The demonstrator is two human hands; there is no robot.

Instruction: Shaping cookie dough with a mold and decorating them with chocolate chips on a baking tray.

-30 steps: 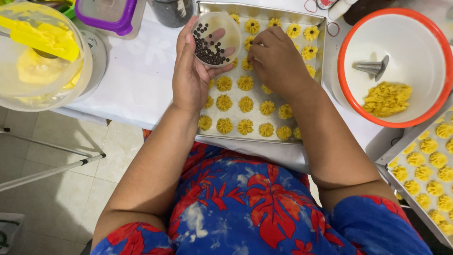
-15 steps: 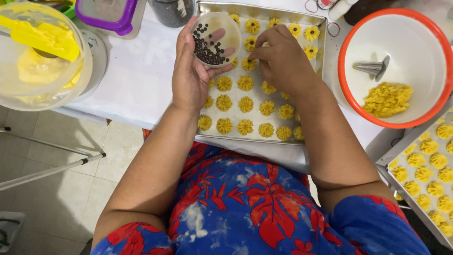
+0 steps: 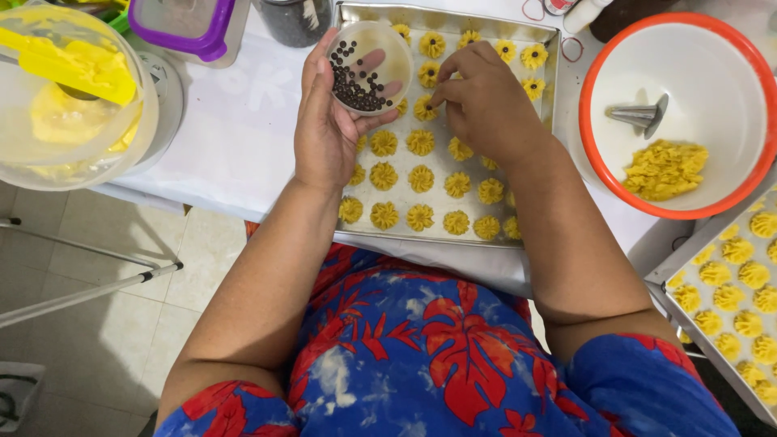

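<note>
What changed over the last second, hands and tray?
The right hand shifted slightly up and left over the baking tray, its fingertips now pinched at a cookie beside the small cup of dark chips. Nothing was newly taken or let go. The left hand holds the cup as before; the orange-rimmed bowl and piped cookies stayed put.

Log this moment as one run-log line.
left hand: holds small clear cup of dark beads | right hand: fingertips on a yellow cookie | baking tray: rows of piped cookies
</note>
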